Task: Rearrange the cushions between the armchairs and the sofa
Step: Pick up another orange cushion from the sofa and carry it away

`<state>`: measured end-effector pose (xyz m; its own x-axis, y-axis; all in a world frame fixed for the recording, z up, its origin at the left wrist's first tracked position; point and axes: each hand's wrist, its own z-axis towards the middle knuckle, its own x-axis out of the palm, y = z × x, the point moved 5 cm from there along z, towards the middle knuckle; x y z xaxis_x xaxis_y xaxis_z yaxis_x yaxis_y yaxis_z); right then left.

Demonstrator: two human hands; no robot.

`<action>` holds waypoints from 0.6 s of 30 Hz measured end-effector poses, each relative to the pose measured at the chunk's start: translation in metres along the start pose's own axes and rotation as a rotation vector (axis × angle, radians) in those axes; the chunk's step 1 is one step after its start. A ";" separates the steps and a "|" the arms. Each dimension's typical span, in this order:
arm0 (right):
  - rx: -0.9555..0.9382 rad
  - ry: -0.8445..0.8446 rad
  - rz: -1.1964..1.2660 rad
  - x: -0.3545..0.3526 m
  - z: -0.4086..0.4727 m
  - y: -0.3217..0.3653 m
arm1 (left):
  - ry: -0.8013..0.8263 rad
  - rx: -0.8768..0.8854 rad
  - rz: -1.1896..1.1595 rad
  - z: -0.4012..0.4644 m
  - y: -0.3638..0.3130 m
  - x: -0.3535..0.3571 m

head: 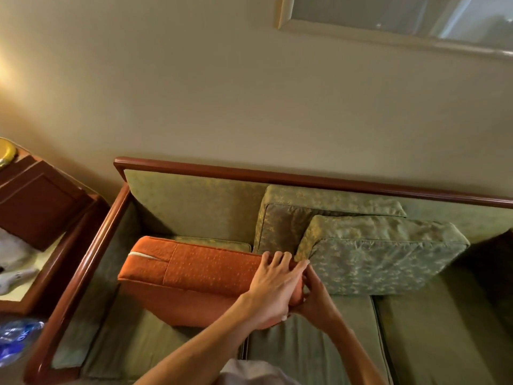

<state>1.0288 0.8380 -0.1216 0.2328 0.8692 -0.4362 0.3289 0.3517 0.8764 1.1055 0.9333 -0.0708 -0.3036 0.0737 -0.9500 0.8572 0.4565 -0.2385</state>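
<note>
An orange cushion (194, 269) stands on its long edge on the left seat of the green sofa (194, 201), its zipped end pointing left. My left hand (273, 282) lies over the cushion's right end, fingertips hooked over its far top edge. From the right, my right hand (316, 297) grips the same end, its fingers curled round the corner. Two green patterned cushions lean on the sofa back just to the right: a rear cushion (286, 218) and a front cushion (380, 254), which almost touches my fingertips.
The sofa's wooden armrest (91, 251) runs along the left. Beyond it stands a wooden side table (39, 207) with white items and a gold object. A plastic water bottle (16, 340) is at the lower left. The green seat cushions (430, 337) lie flat.
</note>
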 end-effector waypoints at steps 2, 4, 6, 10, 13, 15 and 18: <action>0.001 0.015 0.015 -0.002 0.005 0.015 | 0.010 0.009 -0.036 0.000 0.007 -0.015; -0.046 0.038 0.034 -0.001 0.012 0.046 | -0.021 -0.001 -0.094 -0.008 0.020 -0.039; -0.166 0.033 -0.012 0.002 0.018 0.086 | -0.074 0.002 -0.169 -0.028 0.038 -0.068; -0.344 0.058 -0.218 0.016 0.024 0.165 | -0.162 -0.012 -0.293 -0.075 0.086 -0.120; -0.283 0.159 -0.366 0.053 0.041 0.172 | -0.162 -0.069 -0.434 -0.091 0.134 -0.101; -0.217 0.265 -0.465 0.088 0.055 0.144 | -0.115 -0.116 -0.432 -0.095 0.164 -0.061; -0.131 0.361 -0.708 0.124 0.068 0.082 | -0.029 -0.252 -0.464 -0.111 0.218 -0.001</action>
<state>1.1467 0.9514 -0.1174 -0.3083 0.4755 -0.8239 0.1723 0.8797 0.4432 1.2459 1.1310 -0.0995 -0.6126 -0.2097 -0.7621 0.5077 0.6346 -0.5827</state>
